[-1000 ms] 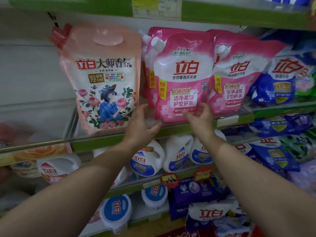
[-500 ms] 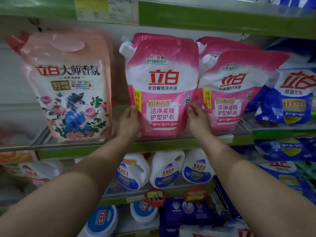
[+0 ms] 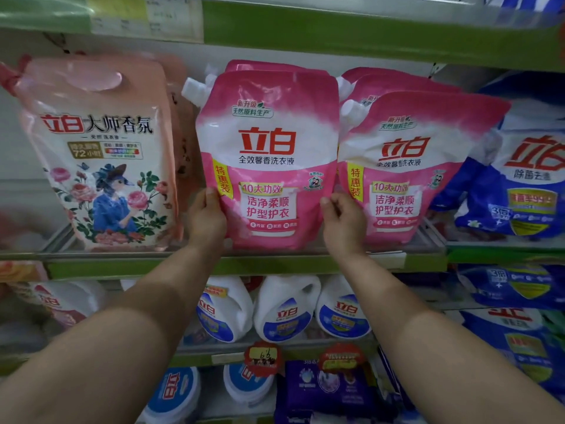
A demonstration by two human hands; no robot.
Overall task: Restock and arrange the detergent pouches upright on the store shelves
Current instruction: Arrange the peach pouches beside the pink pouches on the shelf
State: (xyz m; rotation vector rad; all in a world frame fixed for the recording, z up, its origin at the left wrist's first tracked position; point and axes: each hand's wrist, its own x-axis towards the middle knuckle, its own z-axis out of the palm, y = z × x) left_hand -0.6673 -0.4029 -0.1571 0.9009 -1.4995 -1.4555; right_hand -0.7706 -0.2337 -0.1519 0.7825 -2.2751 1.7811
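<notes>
- I see the front pink pouch (image 3: 269,160) standing upright on the green-edged shelf (image 3: 275,266), white spout at its top-left corner; this is my ref thing.
- L hand (image 3: 206,220) grips the pouch's lower-left edge, thumb over the front by the yellow strip, fingers behind it & hidden.
- R hand (image 3: 344,223) pinches the pouch's lower-right edge, fingers curled, knuckles toward me.
- Directly behind the ref pouch: another pink pouch, only its top rim shows.
- Just right of it, touching: second pink stack (image 3: 409,166), front one tilted w/ top leaning right; at least 2 more behind.
- Left of ref pouch w/ a gap: peach floral pouch (image 3: 101,154), leaning a bit, red cap at top-left.
- Far right of it: blue pouches (image 3: 519,182) slumped against the pink stack.
- Below ref pouch, next shelf down: white jugs (image 3: 286,310) w/ blue labels, 3 in a row.
- Further below: round red price tags (image 3: 263,358) on the shelf edge, purple packs (image 3: 324,390) under them.
- Above ref pouch: upper shelf edge w/ a paper label (image 3: 146,16), blurry, can't read.
</notes>
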